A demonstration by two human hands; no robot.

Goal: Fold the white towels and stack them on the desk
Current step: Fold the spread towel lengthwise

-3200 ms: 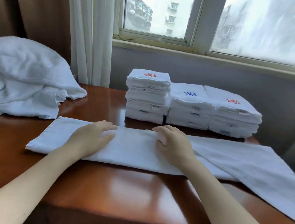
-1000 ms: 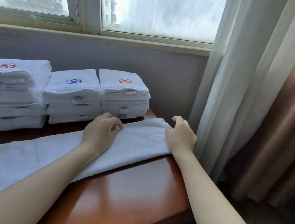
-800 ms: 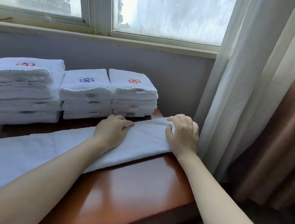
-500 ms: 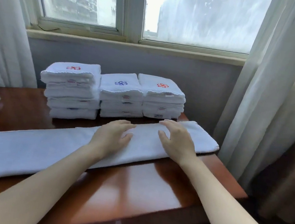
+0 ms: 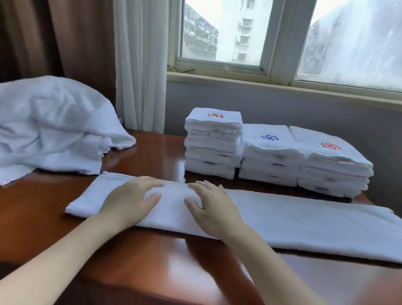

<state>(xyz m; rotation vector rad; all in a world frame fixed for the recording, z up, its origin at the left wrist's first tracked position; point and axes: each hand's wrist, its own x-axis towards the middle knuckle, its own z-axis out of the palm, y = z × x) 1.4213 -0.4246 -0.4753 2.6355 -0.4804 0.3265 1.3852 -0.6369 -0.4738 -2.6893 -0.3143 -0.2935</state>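
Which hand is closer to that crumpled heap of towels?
Left. The left hand lies flat on the long towel, right of the heap; the right hand rests farther right.

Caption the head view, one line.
A person's left hand and right hand flat on a long white towel, three folded stacks behind.

Both hands lie flat on a long folded white towel (image 5: 301,222) across the wooden desk (image 5: 153,262), left hand (image 5: 131,200) beside right hand (image 5: 212,209); three folded stacks (image 5: 272,154) behind; a crumpled towel heap (image 5: 41,124) at left
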